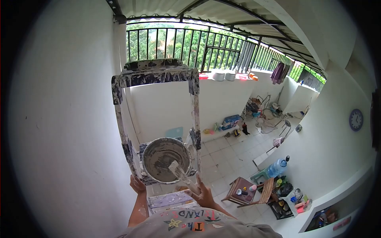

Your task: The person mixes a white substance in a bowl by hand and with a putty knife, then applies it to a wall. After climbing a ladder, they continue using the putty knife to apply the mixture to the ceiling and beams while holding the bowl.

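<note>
A round bucket (147,162) with grey wet plaster smeared inside stands on the stepladder (193,104), within its splattered frame. My right hand (204,195) is closed around the handle end of a flat, plaster-smeared putty knife (181,173). The knife's pale tip overlaps the bucket's opening in this view. At the lower left of the ladder frame, my left hand (137,184) grips the side rail just below the bucket's level. Part of a purple-and-white ladder step (166,200) shows between my arms.
A white wall (67,119) rises close on my left. Below on the tiled floor (216,158) are a brown wooden chair (242,190), a blue water bottle (277,168) and assorted household items. A black railing (178,41) tops the low wall ahead.
</note>
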`<action>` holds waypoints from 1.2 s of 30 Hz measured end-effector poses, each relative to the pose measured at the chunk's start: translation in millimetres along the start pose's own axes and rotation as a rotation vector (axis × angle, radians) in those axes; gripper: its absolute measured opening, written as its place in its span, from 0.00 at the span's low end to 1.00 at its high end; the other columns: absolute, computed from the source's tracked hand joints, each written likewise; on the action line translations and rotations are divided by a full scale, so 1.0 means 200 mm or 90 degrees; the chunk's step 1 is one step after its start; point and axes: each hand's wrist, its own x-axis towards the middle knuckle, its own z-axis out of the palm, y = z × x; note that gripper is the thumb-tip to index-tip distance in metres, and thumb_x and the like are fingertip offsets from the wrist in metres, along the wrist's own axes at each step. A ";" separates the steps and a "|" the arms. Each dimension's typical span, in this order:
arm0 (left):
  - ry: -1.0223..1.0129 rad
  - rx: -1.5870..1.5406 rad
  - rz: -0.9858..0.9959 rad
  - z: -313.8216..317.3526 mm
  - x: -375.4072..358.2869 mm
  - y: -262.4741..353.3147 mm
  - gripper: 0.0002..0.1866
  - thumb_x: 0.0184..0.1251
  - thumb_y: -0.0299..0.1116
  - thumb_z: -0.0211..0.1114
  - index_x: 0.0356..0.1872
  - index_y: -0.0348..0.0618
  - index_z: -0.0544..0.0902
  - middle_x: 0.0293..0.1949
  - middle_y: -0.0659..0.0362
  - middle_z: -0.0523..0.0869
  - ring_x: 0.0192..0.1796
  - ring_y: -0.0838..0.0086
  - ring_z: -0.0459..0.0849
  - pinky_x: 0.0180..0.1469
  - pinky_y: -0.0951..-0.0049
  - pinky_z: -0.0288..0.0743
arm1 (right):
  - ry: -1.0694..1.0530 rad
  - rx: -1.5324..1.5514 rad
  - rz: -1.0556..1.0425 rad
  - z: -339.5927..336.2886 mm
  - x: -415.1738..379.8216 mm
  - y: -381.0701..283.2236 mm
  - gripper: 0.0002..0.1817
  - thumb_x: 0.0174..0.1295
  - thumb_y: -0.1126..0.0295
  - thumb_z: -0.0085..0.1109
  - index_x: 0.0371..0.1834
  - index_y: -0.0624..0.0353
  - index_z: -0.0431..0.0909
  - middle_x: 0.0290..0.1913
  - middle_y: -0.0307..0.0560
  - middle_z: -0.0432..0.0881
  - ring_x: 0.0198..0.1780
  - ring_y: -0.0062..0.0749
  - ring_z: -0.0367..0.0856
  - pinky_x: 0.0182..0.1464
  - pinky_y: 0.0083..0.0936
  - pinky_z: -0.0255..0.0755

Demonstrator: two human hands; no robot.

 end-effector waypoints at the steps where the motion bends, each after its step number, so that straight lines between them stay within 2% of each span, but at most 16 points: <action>1: 0.027 0.002 0.018 0.01 -0.01 0.04 0.33 0.74 0.57 0.44 0.44 0.29 0.79 0.22 0.46 0.78 0.26 0.55 0.78 0.33 0.57 0.70 | 0.002 -0.014 -0.016 -0.02 -0.02 0.05 0.48 0.56 0.56 0.71 0.75 0.60 0.53 0.17 0.46 0.68 0.19 0.26 0.68 0.25 0.26 0.68; 2: 0.052 0.005 0.036 0.01 -0.01 0.08 0.33 0.74 0.57 0.44 0.42 0.29 0.78 0.20 0.47 0.77 0.24 0.56 0.77 0.31 0.57 0.69 | 0.003 -0.028 -0.031 -0.04 -0.04 0.08 0.48 0.56 0.57 0.71 0.75 0.60 0.53 0.17 0.46 0.69 0.19 0.26 0.69 0.26 0.26 0.68; 4: 0.133 0.032 0.125 0.05 0.00 -0.01 0.35 0.73 0.61 0.41 0.35 0.31 0.76 0.18 0.48 0.75 0.19 0.58 0.74 0.25 0.61 0.66 | 0.045 -0.018 -0.004 -0.10 -0.06 0.08 0.50 0.56 0.58 0.71 0.76 0.60 0.49 0.17 0.42 0.66 0.19 0.21 0.63 0.23 0.23 0.61; 5: 0.099 0.018 0.105 0.02 0.00 0.05 0.34 0.74 0.59 0.40 0.35 0.30 0.76 0.21 0.44 0.75 0.23 0.52 0.74 0.30 0.57 0.66 | 0.068 -0.010 0.007 -0.12 -0.05 0.06 0.51 0.56 0.59 0.72 0.76 0.61 0.48 0.17 0.40 0.65 0.18 0.18 0.60 0.21 0.21 0.57; 7: 0.030 -0.010 0.066 -0.02 -0.02 0.18 0.34 0.77 0.55 0.37 0.34 0.28 0.75 0.28 0.37 0.75 0.33 0.42 0.73 0.40 0.51 0.65 | 0.100 0.017 0.082 -0.16 -0.06 0.03 0.49 0.58 0.63 0.70 0.77 0.59 0.47 0.18 0.39 0.70 0.20 0.16 0.62 0.22 0.18 0.58; 11: 0.026 -0.019 0.079 0.02 0.00 -0.02 0.36 0.76 0.58 0.36 0.32 0.27 0.75 0.28 0.38 0.76 0.33 0.43 0.73 0.40 0.50 0.65 | 0.178 0.201 0.170 -0.12 -0.11 0.13 0.46 0.61 0.67 0.66 0.78 0.55 0.45 0.23 0.39 0.75 0.23 0.14 0.66 0.24 0.14 0.58; 12: 0.017 -0.016 0.089 0.03 0.02 -0.12 0.39 0.75 0.61 0.36 0.30 0.26 0.74 0.28 0.39 0.76 0.32 0.45 0.71 0.40 0.50 0.64 | 0.194 0.245 0.188 -0.11 -0.12 0.15 0.46 0.61 0.67 0.66 0.78 0.54 0.45 0.24 0.39 0.75 0.23 0.14 0.66 0.24 0.14 0.58; 13: 0.052 -0.041 0.124 0.04 0.01 -0.08 0.40 0.74 0.63 0.37 0.30 0.26 0.74 0.25 0.44 0.73 0.29 0.54 0.67 0.37 0.54 0.64 | 0.209 0.286 0.207 -0.11 -0.14 0.15 0.46 0.62 0.67 0.65 0.78 0.54 0.46 0.24 0.39 0.75 0.23 0.14 0.66 0.24 0.13 0.57; 15: -0.077 -0.038 -0.002 -0.01 0.02 -0.25 0.42 0.72 0.66 0.37 0.31 0.26 0.74 0.25 0.50 0.71 0.29 0.62 0.65 0.36 0.58 0.64 | 0.228 0.258 0.247 -0.15 -0.14 0.07 0.44 0.62 0.67 0.65 0.77 0.52 0.48 0.22 0.36 0.73 0.20 0.12 0.63 0.22 0.14 0.54; 17: -0.004 -0.117 0.029 0.04 -0.01 -0.24 0.41 0.72 0.65 0.36 0.25 0.28 0.72 0.20 0.47 0.70 0.26 0.57 0.65 0.33 0.55 0.62 | 0.228 0.237 0.269 -0.18 -0.16 0.06 0.43 0.62 0.67 0.65 0.77 0.51 0.49 0.21 0.34 0.71 0.19 0.12 0.61 0.20 0.15 0.52; 18: -0.023 -0.138 0.025 0.03 -0.01 -0.21 0.42 0.71 0.67 0.36 0.23 0.29 0.69 0.18 0.50 0.66 0.25 0.61 0.61 0.31 0.57 0.59 | 0.237 0.195 0.272 -0.19 -0.18 0.08 0.42 0.62 0.67 0.65 0.76 0.52 0.50 0.20 0.32 0.69 0.18 0.12 0.60 0.20 0.15 0.52; 22: -0.074 -0.132 0.029 0.02 0.00 -0.28 0.44 0.71 0.67 0.35 0.25 0.26 0.72 0.19 0.46 0.69 0.25 0.58 0.64 0.32 0.56 0.60 | 0.276 0.135 0.259 -0.23 -0.23 0.14 0.41 0.62 0.69 0.65 0.76 0.51 0.52 0.18 0.31 0.68 0.16 0.12 0.60 0.18 0.16 0.51; 26: -0.066 -0.133 0.061 0.02 -0.01 -0.22 0.44 0.71 0.67 0.34 0.26 0.25 0.73 0.21 0.43 0.71 0.26 0.55 0.67 0.35 0.55 0.64 | 0.338 0.176 0.315 -0.25 -0.21 0.07 0.38 0.61 0.71 0.64 0.74 0.54 0.56 0.18 0.34 0.69 0.19 0.12 0.61 0.22 0.16 0.56; 29: -0.006 -0.047 0.092 0.04 -0.01 -0.31 0.45 0.70 0.69 0.34 0.27 0.25 0.74 0.21 0.45 0.73 0.26 0.57 0.68 0.34 0.56 0.65 | 0.345 0.177 0.322 -0.24 -0.22 0.05 0.38 0.61 0.72 0.64 0.74 0.54 0.56 0.20 0.33 0.71 0.19 0.12 0.62 0.21 0.15 0.56; 33: -0.072 -0.121 0.016 0.01 0.00 -0.17 0.48 0.67 0.73 0.34 0.29 0.26 0.75 0.22 0.48 0.75 0.26 0.62 0.68 0.32 0.58 0.64 | 0.312 0.149 0.323 -0.17 -0.21 0.11 0.42 0.60 0.71 0.63 0.76 0.50 0.51 0.24 0.34 0.75 0.18 0.10 0.63 0.19 0.12 0.54; 36: -0.083 -0.133 -0.003 0.02 -0.01 -0.22 0.48 0.66 0.74 0.33 0.29 0.27 0.76 0.22 0.50 0.76 0.27 0.64 0.70 0.31 0.60 0.65 | 0.273 0.121 0.352 -0.13 -0.19 0.12 0.42 0.61 0.71 0.63 0.77 0.50 0.50 0.27 0.36 0.77 0.19 0.10 0.64 0.20 0.12 0.55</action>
